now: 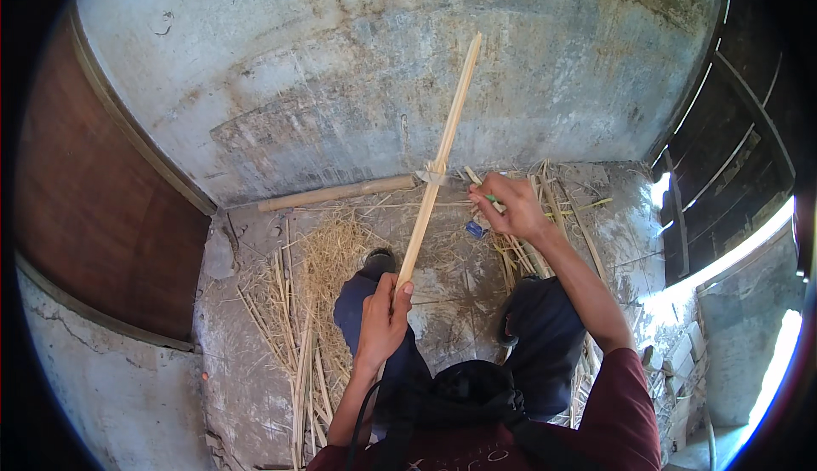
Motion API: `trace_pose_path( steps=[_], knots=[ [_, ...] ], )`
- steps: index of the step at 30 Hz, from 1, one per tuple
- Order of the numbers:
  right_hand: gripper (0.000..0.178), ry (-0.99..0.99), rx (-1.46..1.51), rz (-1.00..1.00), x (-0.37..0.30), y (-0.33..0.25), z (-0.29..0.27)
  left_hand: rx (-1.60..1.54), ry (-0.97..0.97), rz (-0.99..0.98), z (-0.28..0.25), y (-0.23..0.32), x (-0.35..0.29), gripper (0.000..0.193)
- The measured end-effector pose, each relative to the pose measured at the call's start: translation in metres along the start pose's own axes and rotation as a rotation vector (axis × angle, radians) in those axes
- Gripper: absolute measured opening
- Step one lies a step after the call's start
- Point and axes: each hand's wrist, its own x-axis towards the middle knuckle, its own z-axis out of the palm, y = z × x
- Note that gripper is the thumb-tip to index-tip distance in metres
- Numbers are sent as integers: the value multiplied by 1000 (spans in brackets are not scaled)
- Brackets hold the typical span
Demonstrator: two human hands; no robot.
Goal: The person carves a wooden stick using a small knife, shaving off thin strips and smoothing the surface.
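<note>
My left hand [385,322] is closed around the lower end of a long, pale bamboo strip [438,160], possibly several strips lying together. It slants up and away toward the wall. About halfway along it sits a whitish curl or band [431,176]; I cannot tell whether this is a tie or a shaving. To the right, my right hand [513,207] is closed, thumb and fingers pinched. A bit of green shows between its fingers, and the kind of thing held is hidden. The right hand is apart from the bamboo strip.
A thick bamboo pole [336,193] lies at the foot of the stained wall [408,88]. Fine shavings [336,254] and split strips [302,377] litter the floor on the left. More strips [583,224] lie at right, near a small blue object [475,229]. A brown door [111,182] stands left.
</note>
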Motion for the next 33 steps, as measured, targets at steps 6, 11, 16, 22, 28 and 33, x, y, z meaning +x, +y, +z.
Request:
trace_pose_path(
  steps=[6, 11, 16, 22, 28, 33],
  knots=[
    [9, 63, -63, 81, 6, 11, -8, 6, -9, -39, -4, -9, -8, 26],
    [11, 192, -75, 227, 9, 44, -28, -7, -60, -75, -4, -13, -25, 25],
    [13, 169, -74, 236, 3, 58, -32, 22, -73, -76, -8, -26, -33, 25],
    [16, 241, -137, 285, 0, 79, -43, 39, -128, -141, -12, -32, -44, 24],
    [16, 264, -193, 360, -4, 93, -41, 40, -142, -161, -12, -34, -44, 25],
    [15, 385, -221, 513, -10, 111, -53, 36, -141, -172, -13, -42, -50, 25]
  ],
)
